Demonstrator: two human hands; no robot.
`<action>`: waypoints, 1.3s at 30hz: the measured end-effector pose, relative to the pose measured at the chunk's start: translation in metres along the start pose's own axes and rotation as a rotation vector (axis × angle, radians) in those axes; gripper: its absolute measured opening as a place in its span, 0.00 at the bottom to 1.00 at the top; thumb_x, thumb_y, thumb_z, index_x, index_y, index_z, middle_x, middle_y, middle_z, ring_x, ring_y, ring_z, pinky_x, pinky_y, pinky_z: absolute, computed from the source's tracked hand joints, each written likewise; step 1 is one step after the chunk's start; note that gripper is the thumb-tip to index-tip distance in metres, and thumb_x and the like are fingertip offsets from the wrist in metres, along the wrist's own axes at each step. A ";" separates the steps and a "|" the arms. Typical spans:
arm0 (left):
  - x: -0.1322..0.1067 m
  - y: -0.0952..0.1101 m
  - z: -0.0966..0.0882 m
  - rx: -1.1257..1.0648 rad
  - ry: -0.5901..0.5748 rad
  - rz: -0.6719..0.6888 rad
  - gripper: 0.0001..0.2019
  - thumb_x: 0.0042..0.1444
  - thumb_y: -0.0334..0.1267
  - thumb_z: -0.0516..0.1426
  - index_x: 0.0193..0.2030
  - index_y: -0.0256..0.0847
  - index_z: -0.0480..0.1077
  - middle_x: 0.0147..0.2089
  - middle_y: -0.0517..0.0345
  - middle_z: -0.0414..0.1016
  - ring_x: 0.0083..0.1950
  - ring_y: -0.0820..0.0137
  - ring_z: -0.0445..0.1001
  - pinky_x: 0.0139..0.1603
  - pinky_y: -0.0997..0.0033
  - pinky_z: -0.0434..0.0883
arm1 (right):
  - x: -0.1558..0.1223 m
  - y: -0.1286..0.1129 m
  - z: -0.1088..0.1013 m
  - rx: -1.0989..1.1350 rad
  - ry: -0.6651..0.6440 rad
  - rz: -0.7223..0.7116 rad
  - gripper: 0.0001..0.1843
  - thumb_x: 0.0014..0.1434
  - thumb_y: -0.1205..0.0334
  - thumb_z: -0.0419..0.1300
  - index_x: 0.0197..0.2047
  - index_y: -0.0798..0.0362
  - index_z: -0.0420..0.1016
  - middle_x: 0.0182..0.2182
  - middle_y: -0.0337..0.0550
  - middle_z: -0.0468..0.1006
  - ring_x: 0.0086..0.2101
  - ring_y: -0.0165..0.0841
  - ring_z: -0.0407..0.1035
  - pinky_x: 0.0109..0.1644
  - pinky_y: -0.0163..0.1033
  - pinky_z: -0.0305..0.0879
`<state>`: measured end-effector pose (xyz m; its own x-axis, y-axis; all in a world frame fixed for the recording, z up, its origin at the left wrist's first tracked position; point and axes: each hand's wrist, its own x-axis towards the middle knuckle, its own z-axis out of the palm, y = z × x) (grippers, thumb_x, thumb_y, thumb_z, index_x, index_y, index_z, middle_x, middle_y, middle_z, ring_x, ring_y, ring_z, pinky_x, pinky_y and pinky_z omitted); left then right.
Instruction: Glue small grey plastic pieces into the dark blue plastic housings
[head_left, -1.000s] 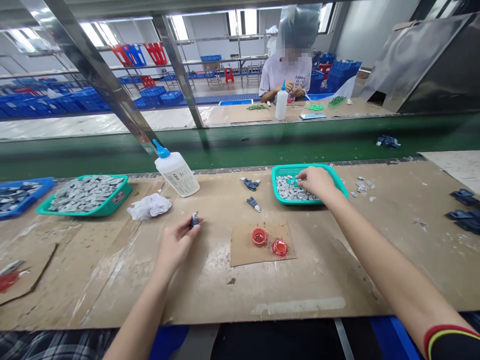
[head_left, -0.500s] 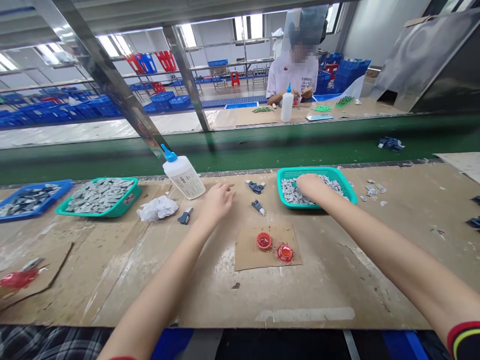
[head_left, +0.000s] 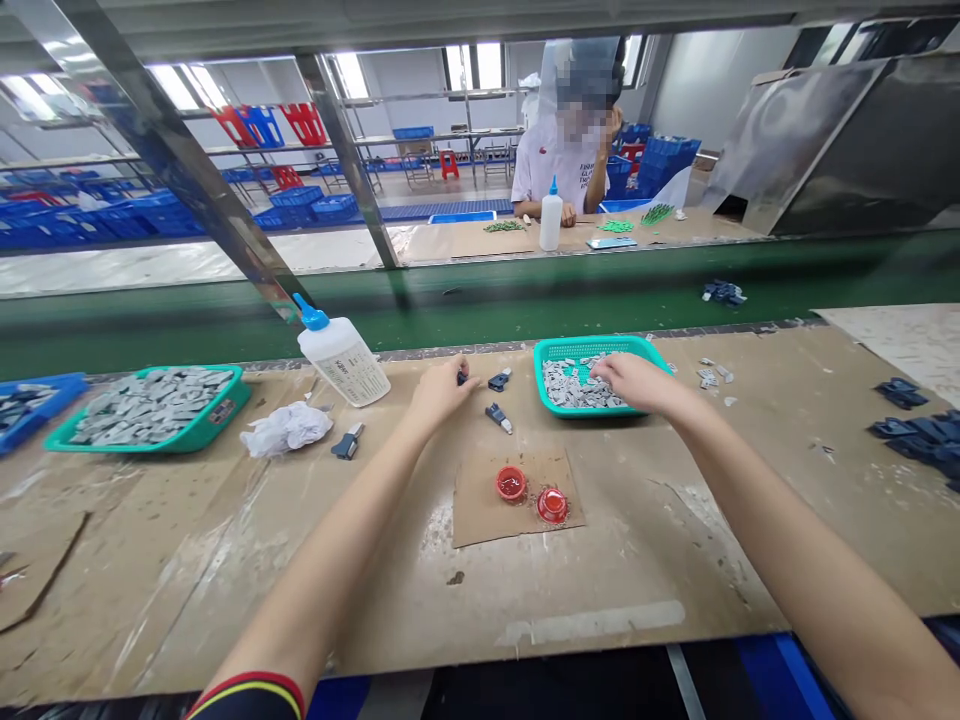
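My left hand (head_left: pixel 442 390) is closed on a small dark plastic part (head_left: pixel 462 378), pinched at the fingertips just above the table. Beside it lie two dark parts with pale tips, one dark part (head_left: pixel 499 380) behind and another dark part (head_left: pixel 498 417) nearer me. My right hand (head_left: pixel 634 380) reaches over the green basket (head_left: pixel 551 402) of small grey plastic pieces (head_left: pixel 574 390). Its thumb and fingers are pinched together at the pieces; what they hold is too small to make out. Two red cups (head_left: pixel 511 484) (head_left: pixel 553 505) stand on a cardboard square (head_left: pixel 474 520).
A white bottle with blue nozzle (head_left: pixel 345 362) leans left, near crumpled tissue (head_left: pixel 286 430) and another dark part (head_left: pixel 347 442). Farther left are a green basket (head_left: pixel 236 400) and a blue tray (head_left: pixel 64 392). Dark parts (head_left: pixel 919 435) pile right. Across the green belt (head_left: pixel 487 290) sits a person (head_left: pixel 559 160).
My left hand has taken hold of a dark part from the table. My right hand has lifted out of the grey pieces, its fingers now showing. The person opposite has raised a hand.
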<state>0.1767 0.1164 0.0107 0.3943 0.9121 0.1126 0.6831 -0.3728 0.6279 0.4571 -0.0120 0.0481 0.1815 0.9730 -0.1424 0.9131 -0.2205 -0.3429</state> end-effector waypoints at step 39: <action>-0.211 0.055 0.003 -1.353 0.101 -0.420 0.19 0.54 0.35 0.63 0.51 0.42 0.64 0.49 0.50 0.77 0.49 0.61 0.78 0.49 0.68 0.73 | -0.141 -0.060 0.120 1.237 0.097 0.242 0.21 0.47 0.45 0.69 0.30 0.56 0.73 0.24 0.47 0.79 0.27 0.32 0.71 0.28 0.34 0.65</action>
<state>0.1331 -0.0969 0.0193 0.2277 0.9421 -0.2463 -0.3917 0.3202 0.8625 0.3330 -0.1444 -0.0222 0.3697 0.8884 -0.2723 -0.0883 -0.2581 -0.9621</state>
